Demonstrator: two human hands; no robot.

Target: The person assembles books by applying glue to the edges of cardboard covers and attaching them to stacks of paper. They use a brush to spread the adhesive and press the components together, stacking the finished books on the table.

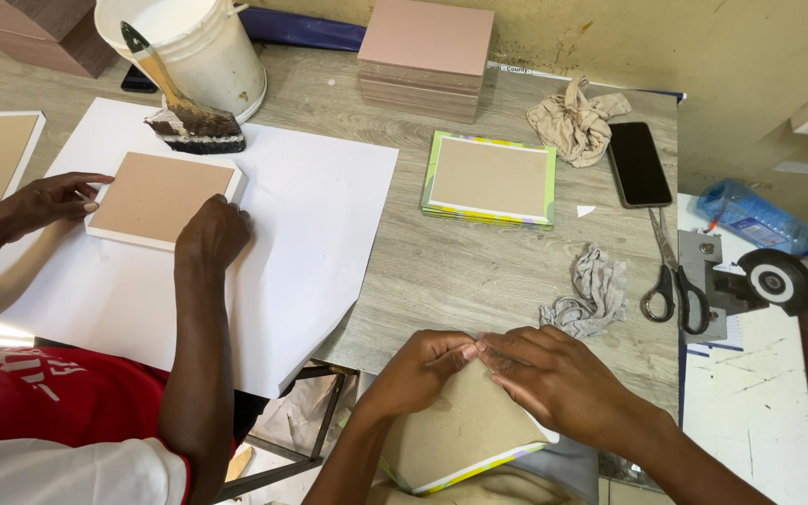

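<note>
At the near edge of the grey wood-grain table [479, 271], the person's left hand [420, 371] and right hand [554, 379] met fingertip to fingertip, both pressing and pinching the top edge of a brown board panel [460, 430] with a pale, green-striped border. The panel lay tilted off the table's near edge, on the person's lap. Just beyond the hands, on the table, sat a crumpled grey rag [594, 292], with scissors [673, 281] to its right and a dark phone [639, 164] farther back. A finished green-edged panel [490, 178] lay flat at the table's middle. To the left, a co-worker in a red shirt pressed two hands [212, 234] onto a white-edged panel [161, 198] over a white sheet [320, 243], near a glue brush [184, 112] and white bucket [203, 47].
</note>
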